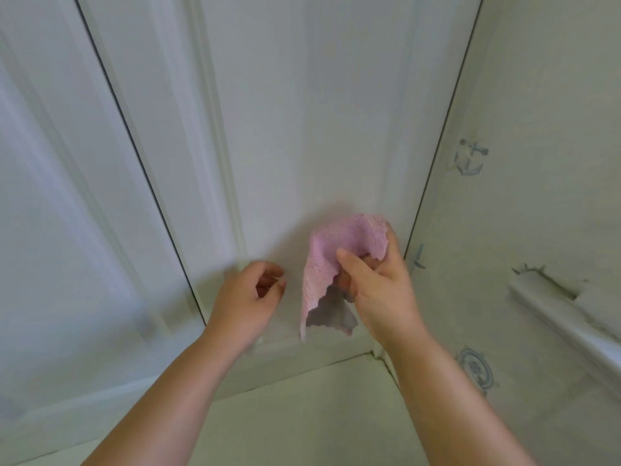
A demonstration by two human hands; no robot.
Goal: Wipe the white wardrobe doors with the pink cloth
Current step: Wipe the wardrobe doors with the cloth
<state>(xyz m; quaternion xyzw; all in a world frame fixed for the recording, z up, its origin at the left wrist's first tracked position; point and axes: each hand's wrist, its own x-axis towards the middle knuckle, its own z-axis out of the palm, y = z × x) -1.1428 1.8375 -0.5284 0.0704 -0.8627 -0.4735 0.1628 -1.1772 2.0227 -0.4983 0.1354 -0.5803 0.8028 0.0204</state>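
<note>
Holding the pink cloth (pixel 339 260) up in front of the lower panel of the right-hand wardrobe door (pixel 302 129), near the corner where the door meets the papered wall (pixel 537 95). Right hand (pixel 379 284) pinching the cloth at its upper middle, thumb in front, fingers curled behind, that grip pressed together on a bunched fold. Left hand (pixel 248 294) hovering just beside it, fingers loosely curled, holding nothing, not touching the cloth.

Looking thin, soft and very light, this cloth: drooping freely from the pinch, edges wavy, no stiffness at all. Probably not slippery, given the nubbly weave, and nothing fragile about it. Best taken bunched into the palm or spread flat under straight fingers, so a broad face meets the door.

Hanging with the long axis roughly up and down, loose corner pointing at the floor (pixel 302 415), upper flap folding toward the door. Whether touching the panel: cannot tell.
</note>
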